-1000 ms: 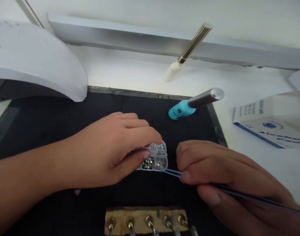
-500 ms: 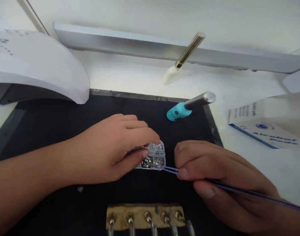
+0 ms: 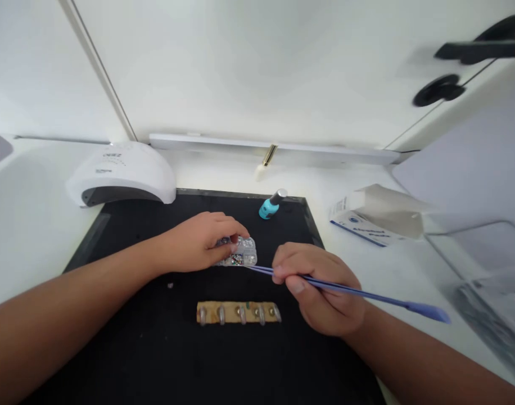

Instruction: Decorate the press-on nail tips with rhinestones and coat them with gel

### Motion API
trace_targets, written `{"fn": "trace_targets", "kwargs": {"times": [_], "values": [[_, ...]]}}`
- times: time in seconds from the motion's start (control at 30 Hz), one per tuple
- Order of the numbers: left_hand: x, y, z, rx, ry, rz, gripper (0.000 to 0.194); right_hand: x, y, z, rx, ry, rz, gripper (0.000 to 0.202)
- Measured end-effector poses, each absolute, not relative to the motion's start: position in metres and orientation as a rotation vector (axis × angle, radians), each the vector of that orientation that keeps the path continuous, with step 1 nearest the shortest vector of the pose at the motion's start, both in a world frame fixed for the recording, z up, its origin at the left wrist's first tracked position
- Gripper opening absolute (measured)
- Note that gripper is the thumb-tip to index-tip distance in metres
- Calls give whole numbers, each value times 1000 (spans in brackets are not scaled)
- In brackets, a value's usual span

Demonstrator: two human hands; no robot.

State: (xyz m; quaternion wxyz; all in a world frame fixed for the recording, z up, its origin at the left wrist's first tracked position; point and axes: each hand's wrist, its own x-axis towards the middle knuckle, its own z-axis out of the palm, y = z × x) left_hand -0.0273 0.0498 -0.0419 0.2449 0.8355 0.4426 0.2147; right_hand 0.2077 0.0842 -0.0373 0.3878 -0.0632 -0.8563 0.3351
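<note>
My left hand point(image 3: 209, 239) is closed around the left part of a clear compartment box point(image 3: 250, 253), fingers across its top and thumb at the near side. Small rhinestones, some multicoloured, show in its uncovered compartments. My right hand point(image 3: 316, 284) pinches a pair of blue-purple tweezers point(image 3: 367, 293). Their tips reach the box's near right edge; whether they grip a stone is too small to tell. Closer to me lies a tan strip point(image 3: 251, 313) carrying several clear nail tips on brass-coloured mounts.
A black mat point(image 3: 165, 349) lies under the work. Beyond it stand a white nail lamp point(image 3: 126, 171), a turquoise polish bottle point(image 3: 269, 208) and a gold-capped bottle point(image 3: 268, 157). At right are an alcohol pads box point(image 3: 367, 225) and a clear container point(image 3: 489, 304). A loose stone point(image 3: 170, 285) rests left.
My view has drawn back and tilted up, so everything looks smaller and more surroundings show. My left hand stays on the box, and my right hand still holds the tweezers at it.
</note>
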Motion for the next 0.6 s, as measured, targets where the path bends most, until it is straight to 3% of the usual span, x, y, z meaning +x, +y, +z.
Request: {"fn": "trace_targets", "kwargs": {"times": [0.27,0.6], "values": [[-27,26,-26,2350,1417,513,28,233,43,-32,-193,-2150,829,13],[-2,-38,-28,2279,1342,908,19,250,39,-55,-178,-2037,1037,15]]}}
